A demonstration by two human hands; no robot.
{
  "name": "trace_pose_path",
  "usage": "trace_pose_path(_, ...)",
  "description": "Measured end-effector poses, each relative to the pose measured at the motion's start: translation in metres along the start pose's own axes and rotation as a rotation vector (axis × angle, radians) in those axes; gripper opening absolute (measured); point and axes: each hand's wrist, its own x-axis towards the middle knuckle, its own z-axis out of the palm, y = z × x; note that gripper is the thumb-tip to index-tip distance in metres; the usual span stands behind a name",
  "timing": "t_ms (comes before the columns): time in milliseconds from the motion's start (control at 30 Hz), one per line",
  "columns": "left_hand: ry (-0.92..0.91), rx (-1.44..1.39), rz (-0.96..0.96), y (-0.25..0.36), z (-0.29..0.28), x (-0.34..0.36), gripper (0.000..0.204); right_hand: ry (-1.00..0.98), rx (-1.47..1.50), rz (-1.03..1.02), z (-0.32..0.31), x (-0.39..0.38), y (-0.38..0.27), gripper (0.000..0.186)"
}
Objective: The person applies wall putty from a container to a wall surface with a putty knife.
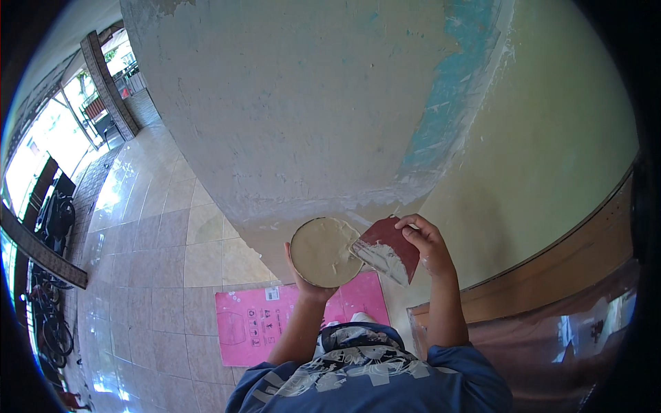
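My left hand [308, 286] cups a round tub of beige wall putty [320, 253] from its left and underside, the fingers mostly hidden beneath it. In my right hand [421, 239] a flat dark-red putty spreader [401, 239] is pinched by its upper right part. Pale putty coats the spreader's lower edge, which is at the tub's right rim. In front of me rises a wall [296, 110] covered in grey-beige filler, with a strip of bare turquoise paint [441, 103] at its right side.
Pink flat cardboard [237, 330] lies on the tiled floor [155, 303] under me. A yellow-green wall [551, 138] adjoins at right, above a brown wooden piece [537, 289]. Bicycles [55, 323] stand at the far left, beyond the tiles, near a pillar [110, 86].
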Motion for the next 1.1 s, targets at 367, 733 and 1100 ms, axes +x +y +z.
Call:
trace_pose_path(367,-0.032,0.025,-0.091,0.002,0.021,-0.010,0.086,-0.230,-0.434,-0.173,-0.002,0.003,-0.066,0.026)
trace_pose_path(733,-0.257,0.143,-0.165,-0.002,0.057,0.004,0.097,-0.155,-0.702,-0.478,-0.015,0.049,-0.118,0.015)
trace_pose_path(1100,-0.237,0.040,-0.171,-0.016,0.053,0.039,0.102,0.329,-0.585,-0.798,-0.144,0.169,-0.253,0.028)
